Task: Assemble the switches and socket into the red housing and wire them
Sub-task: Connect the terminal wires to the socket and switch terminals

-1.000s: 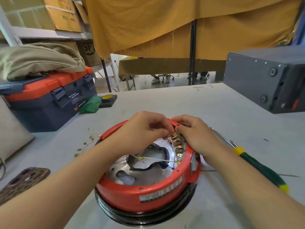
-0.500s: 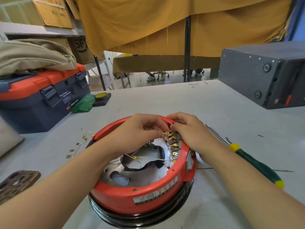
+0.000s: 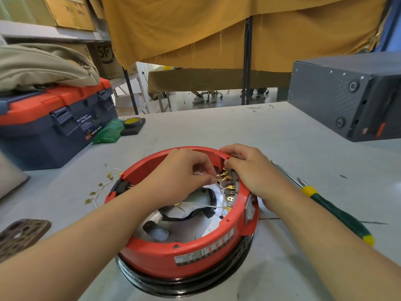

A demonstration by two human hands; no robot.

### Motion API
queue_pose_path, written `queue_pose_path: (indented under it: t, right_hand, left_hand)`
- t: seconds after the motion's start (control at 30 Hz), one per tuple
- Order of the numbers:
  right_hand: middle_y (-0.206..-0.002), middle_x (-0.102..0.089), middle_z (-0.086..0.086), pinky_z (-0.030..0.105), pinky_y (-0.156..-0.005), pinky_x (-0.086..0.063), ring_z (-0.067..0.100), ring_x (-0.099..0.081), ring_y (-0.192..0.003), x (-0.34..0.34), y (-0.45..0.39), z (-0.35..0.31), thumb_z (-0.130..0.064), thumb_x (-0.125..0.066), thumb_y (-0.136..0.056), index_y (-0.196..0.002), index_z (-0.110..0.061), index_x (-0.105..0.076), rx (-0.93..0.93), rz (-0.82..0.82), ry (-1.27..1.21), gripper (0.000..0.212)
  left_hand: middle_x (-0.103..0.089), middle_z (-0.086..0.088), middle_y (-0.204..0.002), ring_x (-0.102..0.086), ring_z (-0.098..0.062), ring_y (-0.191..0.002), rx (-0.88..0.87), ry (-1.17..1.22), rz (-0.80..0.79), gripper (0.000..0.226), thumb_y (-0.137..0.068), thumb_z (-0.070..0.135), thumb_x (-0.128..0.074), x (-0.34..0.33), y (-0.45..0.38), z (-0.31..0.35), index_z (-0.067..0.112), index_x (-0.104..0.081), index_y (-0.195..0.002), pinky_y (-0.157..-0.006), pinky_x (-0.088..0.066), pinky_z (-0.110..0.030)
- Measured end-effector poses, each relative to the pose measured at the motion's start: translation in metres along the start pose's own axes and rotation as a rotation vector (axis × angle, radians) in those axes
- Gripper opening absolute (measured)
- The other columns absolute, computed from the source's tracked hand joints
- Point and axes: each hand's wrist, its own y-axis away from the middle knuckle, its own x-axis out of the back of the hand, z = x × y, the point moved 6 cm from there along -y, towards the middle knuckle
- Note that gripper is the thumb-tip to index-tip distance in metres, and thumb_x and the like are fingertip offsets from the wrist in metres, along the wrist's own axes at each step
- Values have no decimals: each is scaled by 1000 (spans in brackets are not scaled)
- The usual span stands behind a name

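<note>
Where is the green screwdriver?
In the head view, the screwdriver lies on the table, right of the red housing, just beyond the right forearm.

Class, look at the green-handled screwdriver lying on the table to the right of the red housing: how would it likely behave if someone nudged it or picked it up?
The screwdriver looks rigid, with a thin metal shaft. Its rounded handle lies on the flat table, so a sideways nudge would probably roll it. It likely feels handle-heavy.
</note>
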Motion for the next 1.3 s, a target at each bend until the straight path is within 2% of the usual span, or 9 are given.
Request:
queue_pose_path:
  t: [0.17, 0.27, 0.5, 0.63, 0.73, 0.83, 0.97, 1.07, 1.3]
  right_hand:
    - [-109, -68, 0, 46, -86, -54, 24, -67, -88, 0, 0, 0, -10, -50, -90, -113, -24, -65, 3, -1, -13, 31]
    - [-108, -68, -4, 40, -86, -55, 17, -67, -90, 0, 0, 0, -11, -50, -90, -110, -27, -65, 14, -1, -7, 30]
    - [-109, -67, -4, 36, -85, -55, 14, -66, -91, 1, 0, 0, -12, -49, -91, -115, -25, -65, 19, -3, 9, 31]
    - [-111, -67, -3, 37, -88, -54, 15, -65, -95, 2, -1, 0, -14, -50, -91, -117, -24, -65, 17, 3, 38, 31]
    - [-100, -68, -3, 31, -78, -55, 16, -66, -87, 6, -1, -2, -16, -53, -89, -107, -24, -69, 25, 16, 85, 25]
    - [-88, -64, 1, 25, -66, -47, 14, -60, -79, 13, -1, -7, -24, -59, -88, -94, -24, -70, 54, 21, 215, 13]
    - [-80, -67, 3, 24, -65, -45, 15, -61, -74, 14, -1, -6, -29, -60, -88, -90, -18, -71, 36, 14, 265, 15]
    - [-75, -65, -1, 20, -56, -41, 9, -56, -66, 14, -2, -7, -29, -59, -89, -89, -16, -71, 52, 47, 319, 18]
    - [-71, -66, 6, 24, -57, -44, 14, -58, -62, 15, -2, -7, -32, -58, -88, -85, -14, -70, 65, 73, 365, 22]
  left_hand:
    - [-64, 16, -72, -57, 5, -74, -40, -51, 11, 9, -82, 22, -71, -1, 1, 5, 24, -68, -73, -64, -39, -3]
    - [-64, 16, -71, -56, 7, -74, -58, -50, 0, 8, -82, 21, -70, -2, 1, 6, 22, -70, -75, -63, -38, -3]
    - [-68, 1, -82, -56, -9, -75, -127, -93, -27, 9, -85, 25, -66, -6, 2, 13, 20, -74, -83, -71, -42, -25]
    - [-66, 3, -89, -56, -6, -82, -117, -107, -25, 9, -85, 24, -66, -5, 2, 12, 22, -75, -86, -75, -41, -19]
    - [-64, 5, -91, -54, -4, -82, -111, -113, -21, 9, -85, 24, -66, -4, 2, 11, 24, -75, -87, -72, -37, -12]
    - [-64, 5, -90, -54, -5, -82, -116, -115, -31, 10, -86, 24, -66, -5, 3, 10, 24, -75, -89, -73, -39, -17]
    - [-66, 4, -88, -57, -8, -81, -127, -114, -40, 10, -86, 25, -65, -7, 2, 12, 23, -75, -90, -76, -42, -29]
    - [-68, 6, -85, -58, -9, -79, -139, -127, -35, 9, -86, 25, -66, -10, 1, 13, 23, -75, -88, -76, -44, -34]
    - [-70, 7, -83, -60, -9, -77, -151, -145, -26, 9, -86, 25, -65, -9, 0, 13, 24, -74, -86, -74, -48, -37]
